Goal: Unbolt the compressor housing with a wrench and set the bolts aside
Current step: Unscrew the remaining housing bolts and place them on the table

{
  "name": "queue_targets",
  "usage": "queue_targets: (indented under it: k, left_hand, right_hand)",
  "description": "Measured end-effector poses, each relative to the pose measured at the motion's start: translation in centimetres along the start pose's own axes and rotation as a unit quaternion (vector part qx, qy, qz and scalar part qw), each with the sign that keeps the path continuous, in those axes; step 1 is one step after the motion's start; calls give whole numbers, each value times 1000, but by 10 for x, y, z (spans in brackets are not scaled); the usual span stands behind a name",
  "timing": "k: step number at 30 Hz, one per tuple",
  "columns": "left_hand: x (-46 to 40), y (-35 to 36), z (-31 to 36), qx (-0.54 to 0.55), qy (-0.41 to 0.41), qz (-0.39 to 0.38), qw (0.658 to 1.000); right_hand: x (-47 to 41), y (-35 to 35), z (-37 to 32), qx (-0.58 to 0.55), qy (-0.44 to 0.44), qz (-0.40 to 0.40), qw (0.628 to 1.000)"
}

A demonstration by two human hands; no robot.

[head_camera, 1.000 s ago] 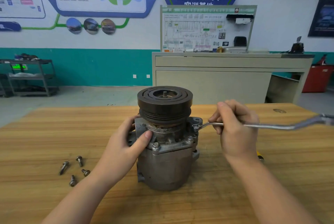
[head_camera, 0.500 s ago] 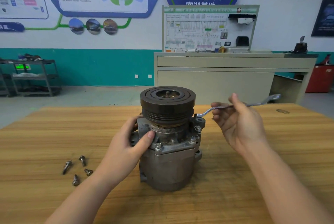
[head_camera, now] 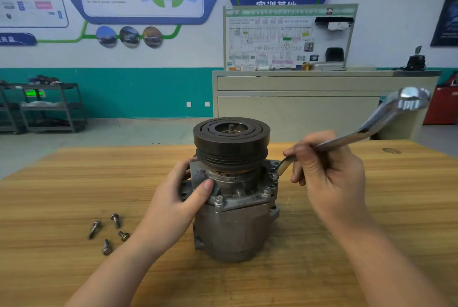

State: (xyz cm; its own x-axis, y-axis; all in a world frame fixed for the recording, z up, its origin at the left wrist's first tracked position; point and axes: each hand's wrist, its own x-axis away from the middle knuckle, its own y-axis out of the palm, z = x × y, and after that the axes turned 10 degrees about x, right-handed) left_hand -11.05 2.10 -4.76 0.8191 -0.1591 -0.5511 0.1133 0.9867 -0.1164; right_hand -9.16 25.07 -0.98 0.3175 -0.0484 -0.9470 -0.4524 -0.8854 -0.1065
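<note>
Wooden table [head_camera: 74,182] fills the lower frame, grain running left-right. Nearest me, lower left: four loose bolts [head_camera: 107,232] lying on the wood, close together, apart from the compressor. Centre frame: compressor [head_camera: 235,220] stands upright on the table w/ dark pulley [head_camera: 231,138] on top. I see my left hand [head_camera: 178,205] wrapped round its left side, thumb pressed on the flange, fingers curled behind. Two bolts sit in the front flange. Right of centre, my right hand [head_camera: 327,170] pinches the wrench [head_camera: 371,128] shaft btwn thumb & curled fingers; its lower end sits on a bolt at the flange's right edge, handle tilted up toward upper right. Behind: grey cabinet [head_camera: 297,108] w/ a diagram board, teal-and-white wall w/ posters, metal shelf cart [head_camera: 49,108] at far left.
</note>
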Motion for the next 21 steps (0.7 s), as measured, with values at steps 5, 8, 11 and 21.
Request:
queue_targets:
  k: [5, 8, 11, 21]
  left_hand:
    - [0, 0, 1, -11, -6, -10, 1000]
    - [-1, -1, 0, -8, -6, -6, 1000]
    - [-1, 0, 2, -5, -6, -3, 1000]
    - [0, 0, 3, -8, -13, 4, 1000]
  right_hand:
    - [9, 10, -7, 37, -114, -84, 989]
    - [22, 23, -7, 105, -141, -46, 983]
    - [26, 35, -12, 14, -4, 126, 992]
    - [-12, 16, 29, -357, 564, 132, 733]
